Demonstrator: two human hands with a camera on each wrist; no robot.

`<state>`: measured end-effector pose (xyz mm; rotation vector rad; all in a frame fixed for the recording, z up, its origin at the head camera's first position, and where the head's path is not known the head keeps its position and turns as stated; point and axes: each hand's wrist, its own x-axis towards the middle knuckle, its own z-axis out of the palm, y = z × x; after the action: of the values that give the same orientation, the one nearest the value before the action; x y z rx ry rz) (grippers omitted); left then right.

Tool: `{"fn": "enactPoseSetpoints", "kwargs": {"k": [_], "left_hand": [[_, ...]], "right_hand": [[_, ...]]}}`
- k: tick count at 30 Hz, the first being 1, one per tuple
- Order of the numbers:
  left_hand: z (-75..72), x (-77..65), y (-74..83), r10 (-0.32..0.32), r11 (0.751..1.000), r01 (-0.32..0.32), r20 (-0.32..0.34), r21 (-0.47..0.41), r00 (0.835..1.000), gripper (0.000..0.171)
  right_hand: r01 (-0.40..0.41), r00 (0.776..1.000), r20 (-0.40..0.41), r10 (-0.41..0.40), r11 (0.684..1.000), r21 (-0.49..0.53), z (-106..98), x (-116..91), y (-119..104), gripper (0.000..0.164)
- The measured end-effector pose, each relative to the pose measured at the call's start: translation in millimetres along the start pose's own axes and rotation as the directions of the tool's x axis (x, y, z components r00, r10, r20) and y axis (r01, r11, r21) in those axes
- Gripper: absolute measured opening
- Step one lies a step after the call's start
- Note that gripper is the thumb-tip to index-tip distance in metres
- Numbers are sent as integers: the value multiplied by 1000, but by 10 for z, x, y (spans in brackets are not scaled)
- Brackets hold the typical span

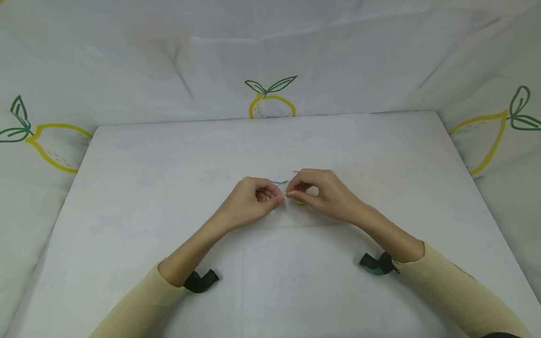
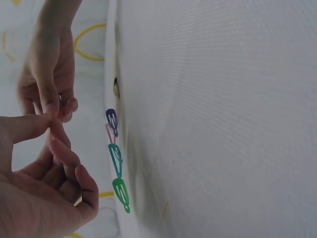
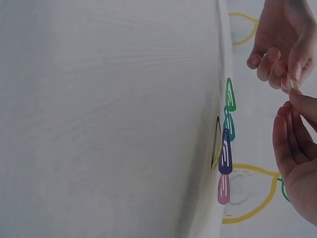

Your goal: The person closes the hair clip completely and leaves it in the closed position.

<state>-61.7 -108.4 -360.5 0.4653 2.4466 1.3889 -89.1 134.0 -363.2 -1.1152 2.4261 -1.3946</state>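
Observation:
My left hand (image 1: 253, 199) and right hand (image 1: 321, 192) meet above the middle of the white table. Between their thumbs and fingertips they pinch a slim cream hair clip (image 3: 291, 82), mostly covered by the fingers. Past the hands, several snap hair clips lie on the tabletop: a green one (image 2: 121, 194), a teal one (image 2: 115, 159), a dark purple one (image 3: 226, 153) and a pink one (image 3: 224, 189). Nearer to me lies a yellow one (image 3: 217, 146), partly hidden under the right hand in the head view.
White cloth with lemon drawings (image 1: 272, 105) hangs behind the table (image 1: 169, 155) and at both sides. Dark curved pieces stick out by the left cuff (image 1: 202, 281) and the right cuff (image 1: 376, 264).

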Motion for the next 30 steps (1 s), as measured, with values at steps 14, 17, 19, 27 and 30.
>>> {"fn": "enactPoseSetpoints", "kwargs": {"k": [14, 17, 19, 27, 30], "left_hand": [[-30, -8, -15, 1, 1000, -1, -11, -14, 1000, 5], [-27, -15, -13, 14, 1000, -13, -34, 24, 999, 4], [-26, -21, -6, 23, 999, -21, -45, 46, 999, 4], [-18, -38, 7, 51, 995, -45, -66, 86, 997, 4], [-14, -42, -3, 51, 994, -44, -72, 100, 996, 4]], "right_hand": [[-161, 985, 69, 156, 985, 69, -33, -8, -28, 12], [-183, 981, 71, 179, 981, 56, -39, -16, -25, 15], [-196, 979, 70, 192, 979, 52, -47, -19, -23, 16], [-201, 977, 77, 197, 978, 46, -64, -20, 1, 16], [-189, 979, 80, 185, 981, 44, -60, -20, 15, 16]]}}
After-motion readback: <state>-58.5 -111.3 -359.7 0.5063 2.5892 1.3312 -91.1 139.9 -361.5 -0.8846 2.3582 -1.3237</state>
